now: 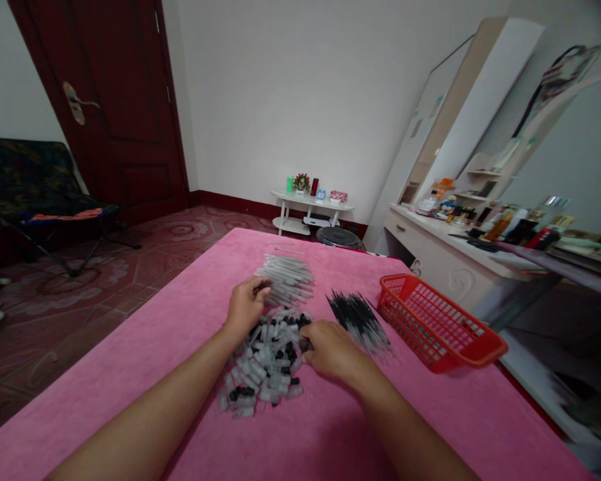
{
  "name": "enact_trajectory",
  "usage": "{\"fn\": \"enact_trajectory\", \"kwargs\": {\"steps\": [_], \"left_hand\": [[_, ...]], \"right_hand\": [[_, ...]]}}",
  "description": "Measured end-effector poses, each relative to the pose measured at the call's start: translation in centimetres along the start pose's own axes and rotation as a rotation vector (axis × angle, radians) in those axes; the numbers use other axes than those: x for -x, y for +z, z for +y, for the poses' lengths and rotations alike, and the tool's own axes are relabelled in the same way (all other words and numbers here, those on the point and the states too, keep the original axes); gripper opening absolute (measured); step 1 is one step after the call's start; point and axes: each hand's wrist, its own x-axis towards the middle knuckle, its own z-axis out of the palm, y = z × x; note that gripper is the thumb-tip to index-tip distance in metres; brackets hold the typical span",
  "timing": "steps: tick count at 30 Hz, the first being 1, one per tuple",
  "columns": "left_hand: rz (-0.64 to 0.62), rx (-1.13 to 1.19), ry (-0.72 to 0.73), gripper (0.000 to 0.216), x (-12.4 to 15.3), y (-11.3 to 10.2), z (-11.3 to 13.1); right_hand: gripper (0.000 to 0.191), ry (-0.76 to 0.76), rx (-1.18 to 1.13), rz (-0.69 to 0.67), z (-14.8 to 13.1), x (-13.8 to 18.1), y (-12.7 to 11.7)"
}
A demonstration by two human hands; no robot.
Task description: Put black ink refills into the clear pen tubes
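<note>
My left hand (248, 306) is at the left end of a pile of clear, thin plastic tubes (288, 275), its fingers drawn together. Whatever sits between those fingertips is too small to make out. Closer to me lies a heap of translucent caps and small black pieces (263, 364). My right hand (326, 346) rests at the right edge of this heap with fingers curled inward, and its grip is partly hidden. Just beyond my right hand is a bundle of slim black-and-clear rods (358, 321), like pen refills.
A red plastic basket (438, 324) stands at the right edge of the pink-covered table (170, 347). Behind the table are a small white shelf stand (310, 199) and a round dark stool (339, 236). A cluttered dresser (445, 257) is on the right, a folding chair (35, 180) on the left.
</note>
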Motion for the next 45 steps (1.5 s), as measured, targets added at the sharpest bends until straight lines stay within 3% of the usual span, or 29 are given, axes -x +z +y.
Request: {"fn": "enact_trajectory", "kwargs": {"steps": [3,7,9,13,19,30,33,36,38,40,45], "left_hand": [[-0.104,-0.152,0.135,0.018,0.4,-0.2,1.0],[-0.246,-0.291,0.31,0.021,0.9,-0.2,2.2],[-0.29,-0.33,0.354,0.021,1.1,0.0,2.5],[-0.327,-0.363,0.385,0.021,1.3,0.2,2.6],[-0.316,-0.352,0.388,0.021,1.3,0.2,2.6],[-0.325,-0.256,0.368,0.023,1.5,0.4,3.2],[-0.275,-0.095,0.211,0.019,1.3,0.7,2.5],[-0.147,0.18,-0.042,0.019,0.9,1.1,1.6],[-0.086,0.288,-0.135,0.023,0.7,1.1,1.3],[-0.083,0.264,-0.114,0.022,0.7,0.9,1.4],[-0.176,0.027,0.112,0.017,1.1,0.7,2.1]], "right_hand": [[0.011,-0.008,-0.085,0.037,0.6,-0.3,0.0],[0.019,0.008,-0.347,0.307,1.8,-1.3,-0.2],[0.02,0.016,-0.476,0.418,2.2,-1.8,-0.2],[0.015,0.074,-0.635,0.499,2.8,-2.3,0.2],[0.015,0.078,-0.815,0.495,3.1,-2.7,1.0],[0.015,0.08,-0.81,0.499,3.0,-2.8,1.1],[0.015,0.074,-0.809,0.519,3.1,-2.8,1.1],[0.015,0.06,-0.805,0.55,3.1,-2.8,0.9],[0.014,0.049,-0.81,0.562,2.9,-2.7,0.8],[0.014,0.042,-0.814,0.573,2.7,-2.6,0.6],[0.014,0.04,-0.803,0.596,2.4,-2.4,0.4]]}}
